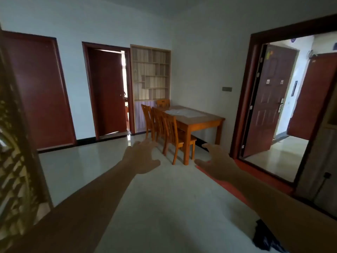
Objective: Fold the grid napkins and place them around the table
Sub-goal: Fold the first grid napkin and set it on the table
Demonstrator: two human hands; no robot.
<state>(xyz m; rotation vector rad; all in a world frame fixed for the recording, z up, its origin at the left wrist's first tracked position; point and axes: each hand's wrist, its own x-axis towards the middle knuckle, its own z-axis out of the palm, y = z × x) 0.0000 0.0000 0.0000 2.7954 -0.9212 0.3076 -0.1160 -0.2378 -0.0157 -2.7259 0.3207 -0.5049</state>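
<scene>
Across the tiled room, the left hand (141, 157) and right hand (217, 165) are reaching forward released, grasping nothing; pale napkins (182, 112) are lying on the bench (200, 120) at one o'clock. Approach is underway; walking closer likely comes next.

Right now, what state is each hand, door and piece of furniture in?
Left hand: open, fingers spread, holding nothing.
Right hand: open, holding nothing.
Table: against the wall, pale sheet on top.
Chairs: pushed up to the table.
Left door: closed.
Middle door: ajar.
Entrance door: wide open.
</scene>
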